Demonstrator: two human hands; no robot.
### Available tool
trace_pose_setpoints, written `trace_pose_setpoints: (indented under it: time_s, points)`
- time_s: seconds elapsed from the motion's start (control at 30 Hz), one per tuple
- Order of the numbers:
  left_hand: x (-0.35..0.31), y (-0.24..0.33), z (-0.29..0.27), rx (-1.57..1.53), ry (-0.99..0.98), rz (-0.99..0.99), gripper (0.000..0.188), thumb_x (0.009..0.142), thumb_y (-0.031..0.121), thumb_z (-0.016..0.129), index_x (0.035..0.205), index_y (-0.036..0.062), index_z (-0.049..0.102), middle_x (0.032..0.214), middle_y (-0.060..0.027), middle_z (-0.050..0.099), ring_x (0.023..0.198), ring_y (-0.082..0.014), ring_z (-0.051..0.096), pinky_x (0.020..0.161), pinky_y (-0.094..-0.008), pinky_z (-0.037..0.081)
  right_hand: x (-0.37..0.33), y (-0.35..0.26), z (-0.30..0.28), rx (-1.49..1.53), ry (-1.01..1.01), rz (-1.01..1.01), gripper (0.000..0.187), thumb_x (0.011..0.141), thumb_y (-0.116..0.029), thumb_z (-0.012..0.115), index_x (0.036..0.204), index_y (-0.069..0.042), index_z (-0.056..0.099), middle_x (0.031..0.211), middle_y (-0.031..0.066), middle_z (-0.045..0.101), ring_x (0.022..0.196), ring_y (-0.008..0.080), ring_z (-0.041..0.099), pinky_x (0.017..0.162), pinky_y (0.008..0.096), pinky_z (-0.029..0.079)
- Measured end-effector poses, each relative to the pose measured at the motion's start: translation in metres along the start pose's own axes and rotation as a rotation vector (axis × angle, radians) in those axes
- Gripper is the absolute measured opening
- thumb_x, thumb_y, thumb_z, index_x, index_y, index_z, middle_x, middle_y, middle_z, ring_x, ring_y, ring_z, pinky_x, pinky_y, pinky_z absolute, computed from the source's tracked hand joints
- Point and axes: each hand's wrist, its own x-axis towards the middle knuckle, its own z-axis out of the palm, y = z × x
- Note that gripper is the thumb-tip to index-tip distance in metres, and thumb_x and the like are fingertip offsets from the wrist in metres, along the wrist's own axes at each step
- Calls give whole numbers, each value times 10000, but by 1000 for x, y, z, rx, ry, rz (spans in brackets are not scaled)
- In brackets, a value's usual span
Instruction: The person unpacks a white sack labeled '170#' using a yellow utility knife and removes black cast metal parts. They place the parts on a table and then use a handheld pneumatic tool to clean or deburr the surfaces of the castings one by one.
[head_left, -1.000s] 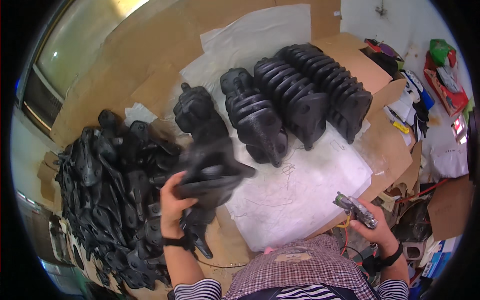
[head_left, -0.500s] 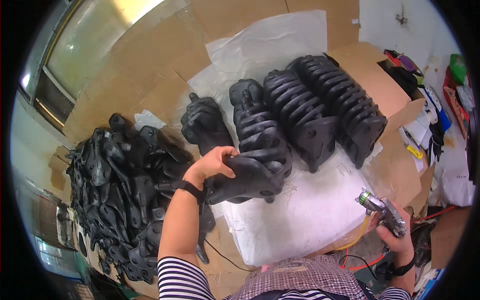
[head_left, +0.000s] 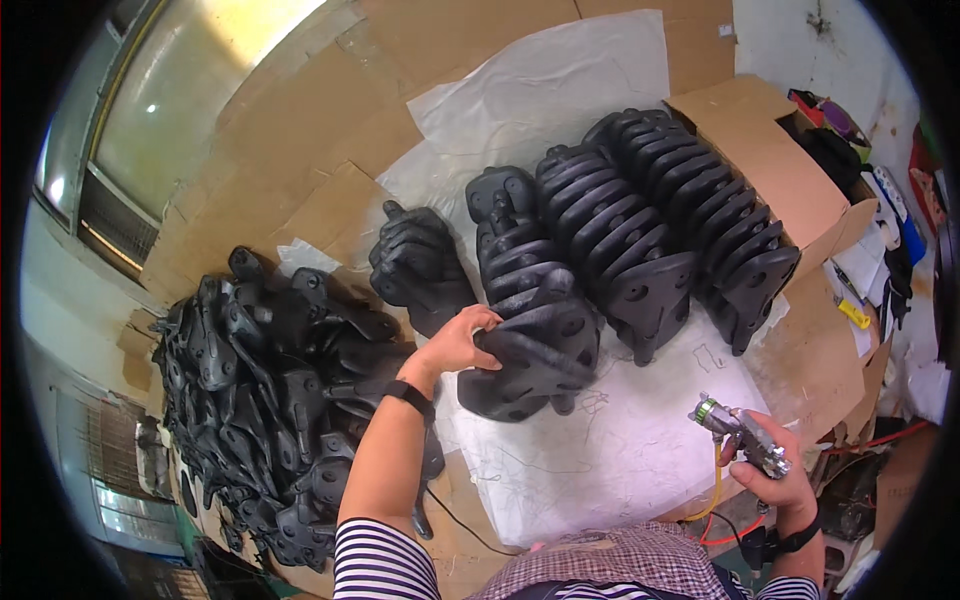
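My left hand [head_left: 455, 348] grips the left edge of a black moulded piece [head_left: 520, 375] between thumb and fingers. That piece lies tilted against the near end of a short row of like black pieces [head_left: 520, 265]. In my right hand [head_left: 785, 482] is a metal spray gun [head_left: 742, 436] with a green ring near its nozzle. The nozzle points up and left, apart from the black pieces. Whether a finger presses the trigger cannot be made out.
Two longer rows of black pieces [head_left: 620, 240] stand further right on white paper [head_left: 640, 440]. A large heap of black pieces [head_left: 280, 400] lies left, and a small stack [head_left: 420, 260] lies behind my left hand. A yellow hose [head_left: 712, 495] hangs below the gun. Cardboard boxes [head_left: 770, 165] stand right.
The gripped black piece has swung round and moved right, closer against the row's near end. My left hand has gone with it. The spray gun has moved slightly left. The whole view has shifted a little.
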Motion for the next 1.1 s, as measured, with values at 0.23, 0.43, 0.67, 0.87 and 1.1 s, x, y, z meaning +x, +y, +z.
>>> trace_pose_setpoints:
  time_s: [0.23,0.43,0.67,0.87,1.1]
  points:
    - [-9,29,34,-33,66,163,408,544,123,814,774,56,483,1066,-99,514,1067,-278,450,952,-358,367,-3,4,29,-115,6,78,560,751,-97,747,1250,1,513,894,58,654,817,112,630,745,262,508]
    - [-87,44,52,-35,261,241,406,495,95,795,737,59,471,1006,-110,505,977,-300,474,876,-348,395,-9,6,63,-146,-11,89,565,750,-102,750,1253,-3,514,896,63,657,812,123,635,745,272,508]
    - [-244,46,-85,633,876,2,401,515,24,702,891,25,561,1017,-108,555,893,-263,547,788,-348,453,-15,-7,105,-270,-82,35,561,746,-88,745,1251,1,516,889,69,655,804,135,639,741,278,508]
    - [-361,-119,-157,79,1923,-550,778,751,242,804,1326,-91,399,1386,-206,394,1245,-290,420,1056,-384,348,-12,-23,137,-274,-177,-10,552,738,-68,733,1243,2,524,864,73,656,782,141,638,723,271,499]
    - [-245,-202,-45,-616,1555,-577,570,778,114,718,1284,18,474,1075,-73,576,889,-157,553,753,-265,429,36,-67,175,-251,-106,-256,557,750,-98,731,1252,5,513,829,75,652,732,152,638,677,273,504]
